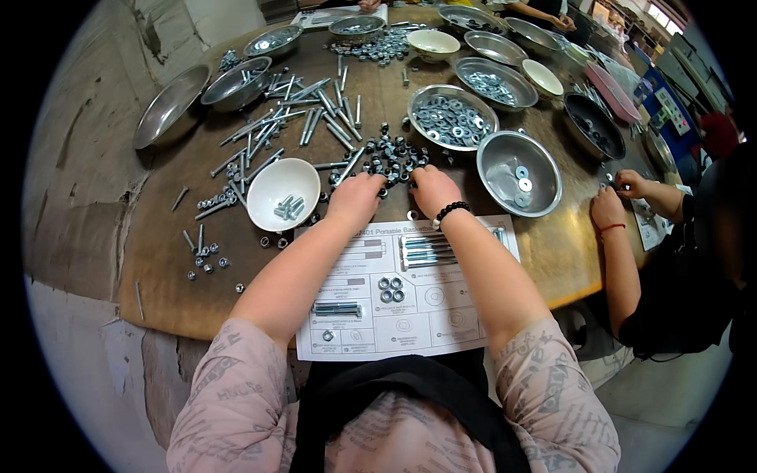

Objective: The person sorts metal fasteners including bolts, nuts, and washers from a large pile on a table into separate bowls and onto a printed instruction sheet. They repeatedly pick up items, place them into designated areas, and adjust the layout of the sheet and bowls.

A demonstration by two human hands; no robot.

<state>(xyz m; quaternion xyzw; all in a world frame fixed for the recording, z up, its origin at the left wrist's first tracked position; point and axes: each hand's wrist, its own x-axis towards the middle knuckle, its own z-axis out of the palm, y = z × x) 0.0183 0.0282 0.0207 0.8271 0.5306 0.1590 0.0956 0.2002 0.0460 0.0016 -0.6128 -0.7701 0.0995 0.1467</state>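
Observation:
Both of my hands reach into a pile of lock nuts (393,154) with dark inserts, at the middle of the table. My left hand (357,199) has its fingers curled in, with a nut at the fingertips. Opposite it, my right hand (434,191), with a dark bead bracelet at the wrist, is closed with its fingertips on a nut. Under my forearms lies a printed parts sheet (426,340). On it are several nuts (392,289), a group of long bolts (428,252), more bolts (337,310) and a single nut (328,336).
A white bowl (268,185) of short bolts stands left of my hands. Loose bolts (264,130) spread behind it. Steel bowls with washers (452,117) and a few washers (544,169) stand right. At the right edge another person's hands (609,206) work over a sheet.

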